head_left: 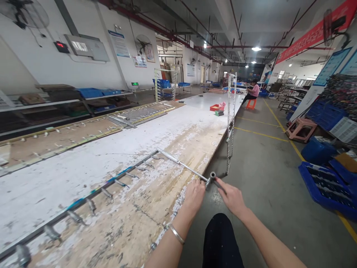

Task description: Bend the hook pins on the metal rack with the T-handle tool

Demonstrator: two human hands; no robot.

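Observation:
A long metal rack (122, 173) with a row of hooks along its rail lies tilted over the worktable. From its far corner a silver crossbar (192, 170) runs toward me, thick at first and then thin. Beside the near end of that bar, my left hand (194, 193) is closed, its fingers curled on the metal. My right hand (233, 198) grips a short grey metal tube (213, 175), whose round open end points up at the table's edge. The two hands are close together but apart. How the tube joins the bar cannot be made out.
The worktable (145, 208) has worn, flaking paint. Further along are a red tray (216, 107) and an upright hooked rack (230, 111). Other racks lie on boards (83, 139) at left. A person (253, 90) sits far off; blue crates (326, 190) stand at right.

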